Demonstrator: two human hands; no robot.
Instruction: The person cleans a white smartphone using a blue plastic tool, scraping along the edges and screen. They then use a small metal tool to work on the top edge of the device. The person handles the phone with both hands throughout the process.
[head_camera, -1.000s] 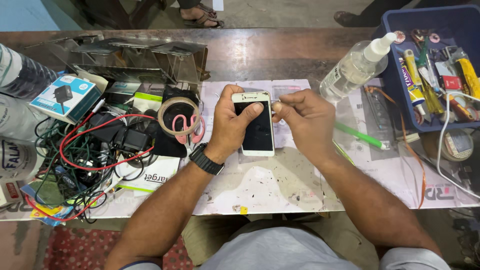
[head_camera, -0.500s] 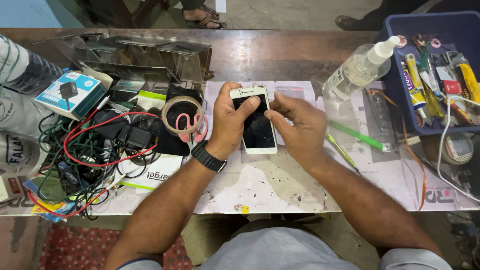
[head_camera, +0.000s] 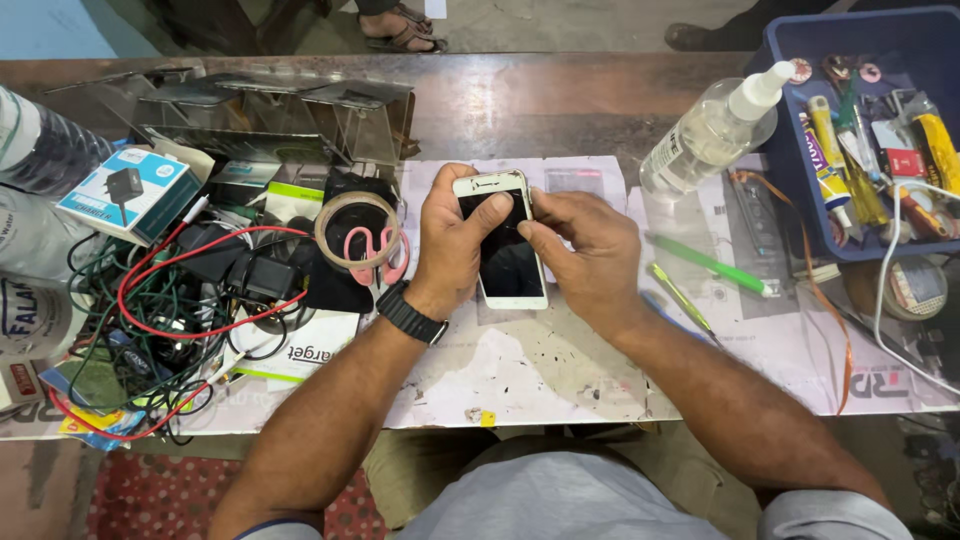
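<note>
The white phone (head_camera: 505, 245) lies on the paper-covered table (head_camera: 520, 370), screen up, its long side pointing away from the person. The left hand (head_camera: 450, 245) is curled around its left edge, thumb resting on the dark screen. The right hand (head_camera: 585, 250) is bent and touches the phone's right edge with its fingertips. Pink scissors (head_camera: 365, 250) lie just left; a clear spray bottle (head_camera: 710, 130) stands farther right.

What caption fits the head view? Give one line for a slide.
Left hand grips a white phone while right hand presses its edge.
</note>
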